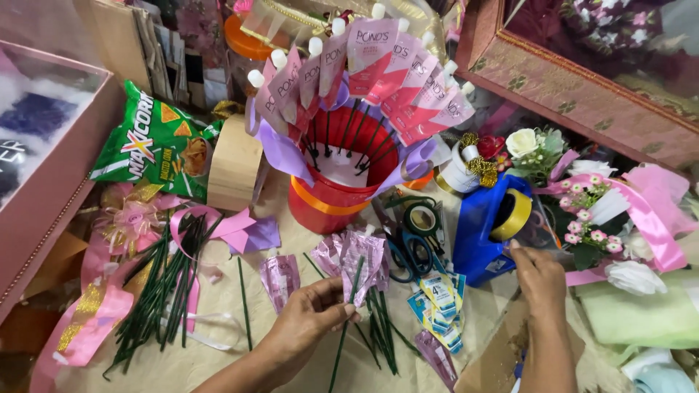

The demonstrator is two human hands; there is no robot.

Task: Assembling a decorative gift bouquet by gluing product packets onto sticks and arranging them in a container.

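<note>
My left hand (309, 318) holds a small pink foil sachet (362, 256) together with a thin dark green stick (348, 320), low in the middle of the view. My right hand (537, 275) reaches up to a blue tape dispenser (479, 229) with a yellow tape roll (512, 215), fingertips at its front edge. Behind them stands a red bucket (331, 200) with several pink sachets on sticks (378, 69) fanned out of it, wrapped in purple paper.
A bundle of green sticks (156, 280) lies left beside pink ribbons (95, 313). More pink sachets (279, 278), blue sachets (439, 302) and scissors (409, 251) lie on the beige cloth. A green snack bag (149, 142), pink boxes (44, 189) and artificial flowers (582, 204) surround them.
</note>
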